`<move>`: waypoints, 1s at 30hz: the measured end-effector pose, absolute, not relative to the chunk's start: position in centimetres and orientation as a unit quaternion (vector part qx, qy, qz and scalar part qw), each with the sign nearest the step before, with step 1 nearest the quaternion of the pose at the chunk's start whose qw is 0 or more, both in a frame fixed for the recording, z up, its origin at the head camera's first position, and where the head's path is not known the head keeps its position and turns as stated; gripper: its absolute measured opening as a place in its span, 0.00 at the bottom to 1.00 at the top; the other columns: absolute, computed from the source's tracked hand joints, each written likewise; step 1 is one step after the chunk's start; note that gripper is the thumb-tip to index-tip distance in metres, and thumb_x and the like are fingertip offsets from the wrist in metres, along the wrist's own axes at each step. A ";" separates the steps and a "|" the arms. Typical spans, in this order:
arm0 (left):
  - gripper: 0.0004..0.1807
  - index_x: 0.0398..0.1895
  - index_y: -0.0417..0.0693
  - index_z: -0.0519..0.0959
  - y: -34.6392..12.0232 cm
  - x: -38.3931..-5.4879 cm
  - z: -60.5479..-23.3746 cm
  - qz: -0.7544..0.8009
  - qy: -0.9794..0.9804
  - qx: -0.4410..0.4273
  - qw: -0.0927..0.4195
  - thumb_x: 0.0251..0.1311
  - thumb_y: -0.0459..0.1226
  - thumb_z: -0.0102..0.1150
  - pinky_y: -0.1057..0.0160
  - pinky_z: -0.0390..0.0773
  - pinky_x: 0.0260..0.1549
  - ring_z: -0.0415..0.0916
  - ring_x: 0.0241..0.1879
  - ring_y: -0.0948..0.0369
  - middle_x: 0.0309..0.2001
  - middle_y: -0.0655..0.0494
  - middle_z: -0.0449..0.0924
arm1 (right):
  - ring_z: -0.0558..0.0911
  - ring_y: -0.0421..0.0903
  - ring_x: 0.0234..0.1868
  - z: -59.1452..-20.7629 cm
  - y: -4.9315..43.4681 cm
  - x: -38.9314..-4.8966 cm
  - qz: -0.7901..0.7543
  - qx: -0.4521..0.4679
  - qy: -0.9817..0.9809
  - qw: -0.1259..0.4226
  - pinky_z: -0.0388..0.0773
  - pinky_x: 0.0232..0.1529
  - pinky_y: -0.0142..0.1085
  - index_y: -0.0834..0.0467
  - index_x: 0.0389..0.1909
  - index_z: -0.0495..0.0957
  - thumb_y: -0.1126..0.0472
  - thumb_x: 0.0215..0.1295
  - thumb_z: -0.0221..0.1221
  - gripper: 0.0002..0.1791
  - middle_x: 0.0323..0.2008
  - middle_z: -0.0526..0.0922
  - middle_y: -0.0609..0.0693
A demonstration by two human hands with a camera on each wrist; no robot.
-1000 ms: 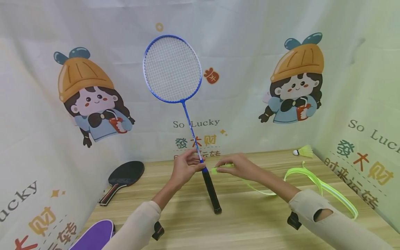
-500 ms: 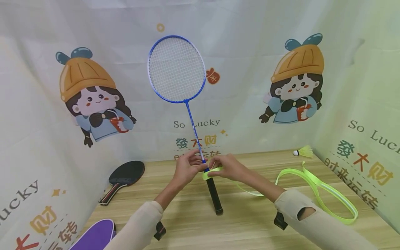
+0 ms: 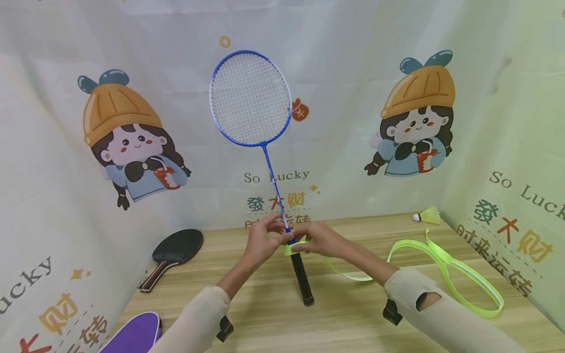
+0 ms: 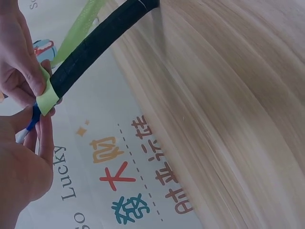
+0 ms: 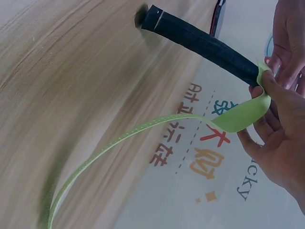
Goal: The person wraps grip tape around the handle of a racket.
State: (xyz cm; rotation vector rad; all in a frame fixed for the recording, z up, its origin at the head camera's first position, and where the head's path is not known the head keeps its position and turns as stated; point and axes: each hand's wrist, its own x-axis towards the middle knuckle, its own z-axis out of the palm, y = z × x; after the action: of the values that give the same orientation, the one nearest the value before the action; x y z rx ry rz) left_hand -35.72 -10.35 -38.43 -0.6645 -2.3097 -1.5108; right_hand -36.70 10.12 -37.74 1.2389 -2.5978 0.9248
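Wrapping looks barely begun: the left hand (image 3: 263, 240) pinches the racket (image 3: 264, 145) just above its handle (image 3: 301, 277), over the surface (image 3: 353, 318), and the right hand (image 3: 324, 239) pinches green tape (image 5: 245, 114) against the handle's top, with the rest bare and most tape loose.

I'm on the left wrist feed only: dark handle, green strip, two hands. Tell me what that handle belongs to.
Observer: A badminton racket, held strings upward by the left hand; the head view shows it whole.
Operator: Good. Now tell me where the rest of the green goes.
Observer: Beyond the right hand, the yellow-green strip makes a loose loop on the table, at the right of the head view.
Operator: Give me something lying past that loop.
Observer: A yellow shuttlecock, near the back right corner, its white end pointing left.
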 end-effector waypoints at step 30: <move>0.33 0.62 0.38 0.79 -11.2 -34.5 -40.8 -0.547 -0.789 -0.235 0.150 0.50 0.24 0.78 0.65 0.86 0.38 0.83 0.43 0.49 0.44 0.45 0.85 | 0.85 0.37 0.28 -38.5 10.4 -36.5 0.307 0.424 -0.847 0.091 0.80 0.32 0.28 0.60 0.45 0.88 0.58 0.66 0.71 0.11 0.40 0.91 0.50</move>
State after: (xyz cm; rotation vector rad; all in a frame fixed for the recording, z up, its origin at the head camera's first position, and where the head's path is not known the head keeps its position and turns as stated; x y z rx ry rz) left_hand -34.50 -11.24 -40.82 -0.6761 -2.2666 -1.5722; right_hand -36.47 10.43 -38.49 1.2609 -2.5171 0.9131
